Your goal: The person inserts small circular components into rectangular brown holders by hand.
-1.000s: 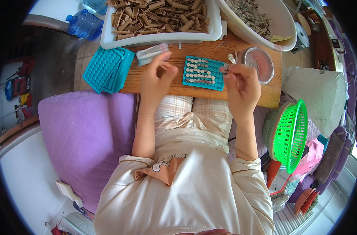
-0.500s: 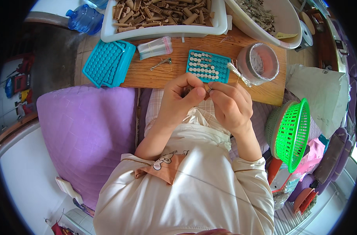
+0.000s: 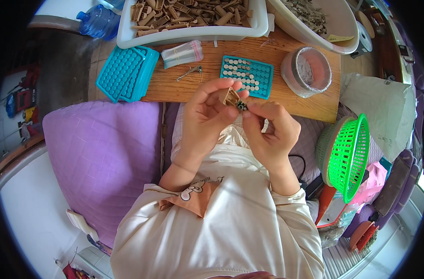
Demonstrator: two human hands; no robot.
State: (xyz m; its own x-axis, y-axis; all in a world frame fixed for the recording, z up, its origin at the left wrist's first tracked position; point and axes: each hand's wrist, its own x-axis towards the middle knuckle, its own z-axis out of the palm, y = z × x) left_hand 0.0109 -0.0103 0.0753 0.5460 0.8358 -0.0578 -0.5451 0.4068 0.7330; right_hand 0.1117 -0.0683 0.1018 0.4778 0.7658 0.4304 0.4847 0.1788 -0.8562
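Near the centre of the frame, the left hand point(image 3: 207, 109) curls its thumb and fingers around a brown casing point(image 3: 230, 97), whose hollow side shows; the right hand point(image 3: 273, 128) makes a narrow pinch of thumb and forefinger on a small dark part point(image 3: 241, 106), right by the casing's lower right edge; whether that part sits partly inside or merely touches, I cannot tell. The likeliest trouble, I judge, is a slip; the part is tiny and partly covered by fingers, so a loose pinch could drop it onto the pale clothing point(image 3: 235, 142) below, where folds might hide it; pressing it in at a slant could jam it against the casing's wall or bend something delicate; too hard a squeeze could flex the casing. Another risk lies just above in the frame; the teal tray point(image 3: 264, 76) bears rows of pale round discs point(image 3: 240, 75), and a knuckle swung upward could jolt it and scatter them; the loose metallic piece point(image 3: 192, 72) on the table point(image 3: 165, 86), left of the tray, could be snagged by a stray finger.
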